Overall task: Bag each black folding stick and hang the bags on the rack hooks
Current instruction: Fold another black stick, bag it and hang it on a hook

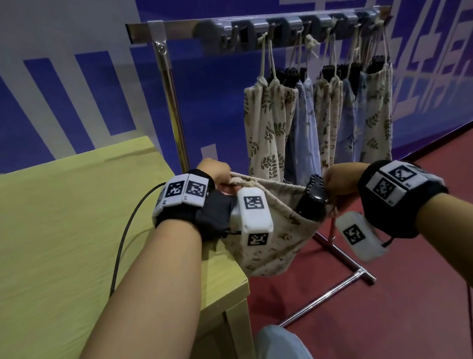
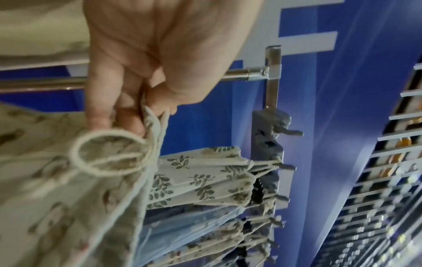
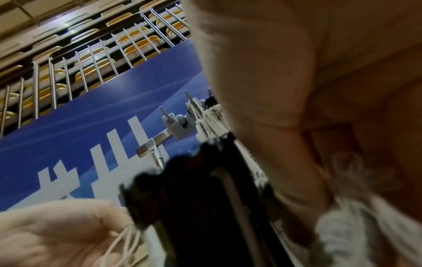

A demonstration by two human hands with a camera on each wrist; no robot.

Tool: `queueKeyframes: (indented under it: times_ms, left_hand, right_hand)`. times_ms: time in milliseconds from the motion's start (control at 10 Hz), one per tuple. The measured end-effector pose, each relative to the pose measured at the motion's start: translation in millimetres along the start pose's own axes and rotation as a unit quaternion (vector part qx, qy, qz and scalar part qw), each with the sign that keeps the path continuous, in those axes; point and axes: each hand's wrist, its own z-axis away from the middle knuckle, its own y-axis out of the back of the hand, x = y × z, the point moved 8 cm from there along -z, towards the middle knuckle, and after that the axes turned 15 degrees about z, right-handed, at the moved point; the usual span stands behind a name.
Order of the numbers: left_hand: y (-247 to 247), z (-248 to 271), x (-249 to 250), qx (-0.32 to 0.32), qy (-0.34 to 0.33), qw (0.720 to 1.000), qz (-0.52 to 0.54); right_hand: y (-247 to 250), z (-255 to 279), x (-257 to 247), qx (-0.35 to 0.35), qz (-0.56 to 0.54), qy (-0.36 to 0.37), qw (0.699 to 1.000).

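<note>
While we hold the cloth bag (image 1: 266, 234) off the corner of the worktop (image 1: 63, 237), our left hand (image 1: 217, 171) pinches the gathered rim and a loop of drawstring (image 2: 109, 155) at one side of the mouth, and our right hand (image 1: 339, 179) grips the other side, its fingers curled on the cloth and cord. The two hands are apart, so the mouth is stretched between them. The black folding stick (image 1: 312, 198) sits tilted inside the bag, its ridged top poking out of the mouth just beside our right hand. Beyond the bag stands the metal rack (image 1: 169, 99) on the red floor (image 1: 411, 293), in front of a blue wall (image 1: 208, 96). Several filled bags (image 1: 321, 114), leaf-print and pale blue, hang by their cords from the hooks (image 1: 290, 27) along its top bar, black stick ends showing at their necks.
</note>
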Motion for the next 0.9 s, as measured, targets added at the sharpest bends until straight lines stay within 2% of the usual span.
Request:
queueKeyframes:
  times_ms: [100, 200, 300, 400, 500, 600, 700, 800, 900]
  left_hand:
    - [10.1, -15.7, -4.6, -0.004, 0.036, 0.992, 0.117]
    - [19.6, -10.1, -4.5, 0.018, 0.038, 0.977, 0.208]
    - [24.8, -15.3, -11.1, 0.025, 0.07, 0.955, 0.286]
    - [23.4, -12.4, -10.9, -0.021, 0.069, 0.947, 0.313]
    - [23.1, -4.3, -10.4, -0.028, 0.089, 0.924, 0.372]
    - [20.7, -0.8, -5.6, -0.034, 0.067, 0.929, 0.362]
    - [17.8, 1.8, -3.1, -0.034, 0.056, 0.944, 0.324]
    - [17.4, -1.5, -4.6, -0.034, 0.07, 0.937, 0.342]
    - [18.5, -5.0, -4.1, -0.032, 0.07, 0.931, 0.358]
  right_hand:
    - [-2.1, 3.0, -8.4, -0.034, -0.095, 0.011, 0.995]
    - [-2.9, 0.9, -17.4, -0.053, -0.133, 0.051, 0.988]
    - [-0.6, -2.3, -20.0, -0.043, -0.151, 0.046, 0.987]
    - [6.0, -7.1, -22.2, 0.007, -0.097, 0.036, 0.995]
    - [13.3, -6.7, -19.6, 0.046, -0.144, 0.026, 0.988]
    - [23.9, -8.2, -5.4, 0.116, -0.216, 0.001, 0.97]
    - [32.0, -7.9, 3.8, 0.185, -0.235, -0.011, 0.954]
    - [39.0, -6.0, 4.8, 0.252, -0.197, -0.006, 0.947]
    - [40.4, -5.0, 4.8, 0.274, -0.168, 0.0, 0.947]
